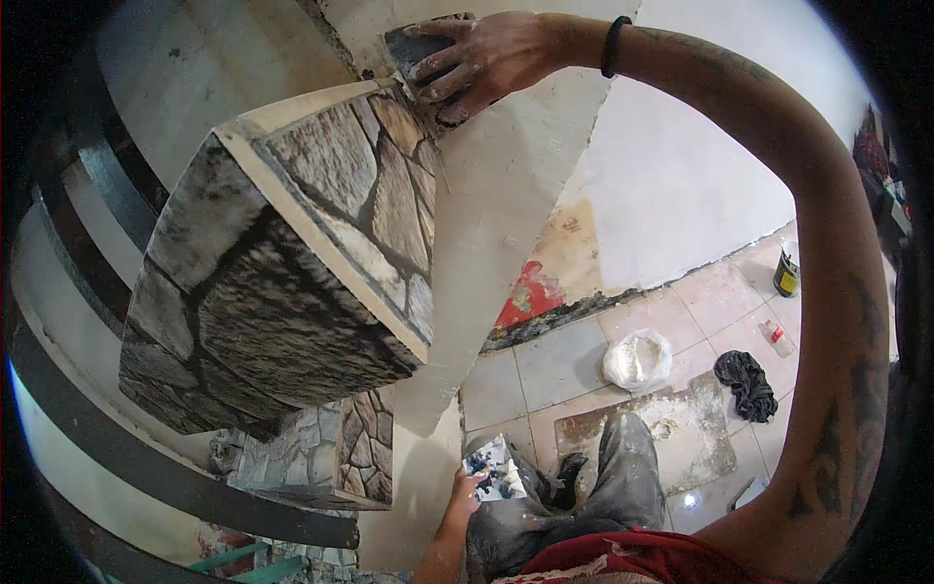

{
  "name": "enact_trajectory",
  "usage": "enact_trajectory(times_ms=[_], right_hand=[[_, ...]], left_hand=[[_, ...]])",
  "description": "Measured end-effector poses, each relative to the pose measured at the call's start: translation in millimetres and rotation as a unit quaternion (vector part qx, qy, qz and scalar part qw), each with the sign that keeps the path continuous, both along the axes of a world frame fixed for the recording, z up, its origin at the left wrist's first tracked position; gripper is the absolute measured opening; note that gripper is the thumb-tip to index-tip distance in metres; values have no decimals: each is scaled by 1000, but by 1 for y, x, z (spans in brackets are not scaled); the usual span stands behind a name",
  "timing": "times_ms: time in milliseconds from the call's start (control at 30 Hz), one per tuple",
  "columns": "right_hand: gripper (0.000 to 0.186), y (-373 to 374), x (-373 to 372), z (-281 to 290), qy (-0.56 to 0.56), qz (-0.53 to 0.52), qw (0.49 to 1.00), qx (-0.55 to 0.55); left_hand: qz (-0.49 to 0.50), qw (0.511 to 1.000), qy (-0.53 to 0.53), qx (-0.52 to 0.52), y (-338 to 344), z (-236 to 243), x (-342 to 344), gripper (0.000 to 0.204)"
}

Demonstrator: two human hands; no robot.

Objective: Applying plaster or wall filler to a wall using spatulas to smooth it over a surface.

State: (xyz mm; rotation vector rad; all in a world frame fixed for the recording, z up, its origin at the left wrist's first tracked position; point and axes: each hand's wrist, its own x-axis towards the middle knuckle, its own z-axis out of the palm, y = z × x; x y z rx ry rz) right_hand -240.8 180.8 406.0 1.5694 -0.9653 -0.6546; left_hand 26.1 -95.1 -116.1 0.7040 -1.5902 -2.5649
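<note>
1. Our right hand (482, 60) is raised high, fingers spread flat and pressing a dark sponge-like pad (416, 46) against the wall, just above the stone-pattern tiles (321, 243) cladding the column corner.
2. Right grip: fingers splayed over the pad, holding it by pressure rather than closed around it.
3. Our left hand (469, 492) is low, near our knees, with its grip clamped on the edge of a small flat tile piece (496, 469) smeared with dark grout.
4. Bare plaster strip (496, 224) runs down beside the tiles.
5. On the floor (564, 365): white bag (637, 360), black rag (747, 383), a can (786, 273), a small bottle (776, 337).
</note>
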Motion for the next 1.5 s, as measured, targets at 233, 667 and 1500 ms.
enact_trajectory(times_ms=[233, 667, 1500], right_hand=[[21, -6, -6, -2, -33, 18, 999, -3], [13, 3, -16, 5, 24, 45, 998, 25], [21, -10, -6, -37, -48, 15, 997, -59]], left_hand=[[4, 1000, -8, 3, -9, -6, 13, 34], [-19, 1000, 14, 13, 12, -2, -2, 32], [11, 1000, 3, -16, 15, -1, 3, 29]])
